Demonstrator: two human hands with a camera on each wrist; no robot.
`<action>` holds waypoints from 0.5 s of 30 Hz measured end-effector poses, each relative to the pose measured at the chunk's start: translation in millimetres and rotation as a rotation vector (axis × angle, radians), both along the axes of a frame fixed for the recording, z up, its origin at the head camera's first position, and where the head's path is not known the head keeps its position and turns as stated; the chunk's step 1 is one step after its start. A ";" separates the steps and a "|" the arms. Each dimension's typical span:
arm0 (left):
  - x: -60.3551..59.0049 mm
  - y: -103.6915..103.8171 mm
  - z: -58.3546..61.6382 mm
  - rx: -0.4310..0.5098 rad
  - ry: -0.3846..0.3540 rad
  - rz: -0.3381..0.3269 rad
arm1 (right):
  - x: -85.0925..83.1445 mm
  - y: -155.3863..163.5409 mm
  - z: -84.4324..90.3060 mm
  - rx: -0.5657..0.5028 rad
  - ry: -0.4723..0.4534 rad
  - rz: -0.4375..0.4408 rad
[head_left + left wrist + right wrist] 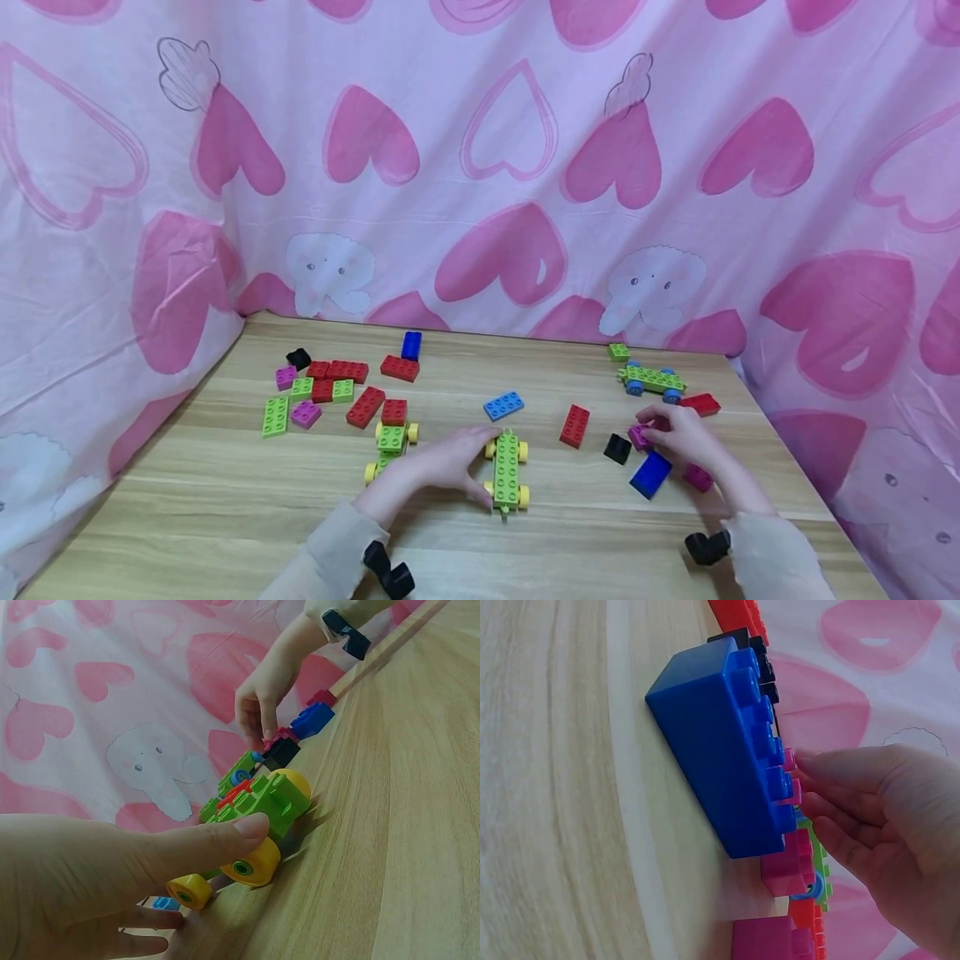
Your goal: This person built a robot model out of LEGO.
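Right side of worktop (585, 546): the right hand (677, 435) is pinching a pink brick (638, 437) low down, thumb and fingertips drawn narrow, wrist coming in from the near right, palm facing inward. The brick is sitting just beyond a blue brick (651, 475), with a black brick (618, 449) just to its left. Step in hand, as judged: picking out a brick to add to the car (507, 472), which is standing lengthwise at mid-worktop on its yellow wheels. The left hand (448, 463) is lying along the car's left side, thumb and fingers spread wide toward its two ends, apparently steadying it; cannot tell how firmly any finger is pressing. Next move is probably calling for a straight lift clear of the blue brick, then carrying leftward and lining up over the car's studs.
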State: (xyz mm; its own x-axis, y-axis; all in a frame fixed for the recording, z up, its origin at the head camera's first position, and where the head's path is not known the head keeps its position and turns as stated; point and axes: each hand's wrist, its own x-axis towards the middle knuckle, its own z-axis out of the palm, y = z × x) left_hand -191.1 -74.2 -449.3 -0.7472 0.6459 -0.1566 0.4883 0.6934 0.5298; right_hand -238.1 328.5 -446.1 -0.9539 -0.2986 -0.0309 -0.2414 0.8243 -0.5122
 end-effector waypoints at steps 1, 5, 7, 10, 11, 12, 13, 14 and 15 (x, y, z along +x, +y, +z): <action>0.0 0.0 0.0 0.001 0.001 -0.001 | 0.4 -0.3 0.8 -0.003 -0.005 -0.002; -0.4 0.0 -0.1 0.000 -0.003 -0.001 | 2.2 -1.2 4.8 -0.017 -0.043 0.013; -0.6 -0.1 0.3 -0.002 -0.007 0.003 | 2.7 -1.7 6.5 -0.012 -0.060 0.027; -0.7 -0.2 1.2 -0.007 -0.016 0.012 | 2.7 -2.4 8.0 0.013 -0.063 0.052; -0.6 -0.2 1.5 -0.009 -0.018 0.014 | 2.6 -2.8 8.4 0.022 -0.063 0.055; -0.6 -0.3 1.7 -0.011 -0.020 0.016 | 2.2 -3.1 8.5 0.034 -0.063 0.060; -0.5 -0.2 2.0 -0.012 -0.021 0.017 | 2.0 -3.5 8.7 0.042 -0.066 0.060; -0.4 -0.1 2.0 -0.013 -0.022 0.016 | 1.5 -3.7 8.6 0.050 -0.070 0.063; -0.3 0.0 2.0 -0.013 -0.021 0.016 | 1.3 -4.2 8.7 0.055 -0.077 0.058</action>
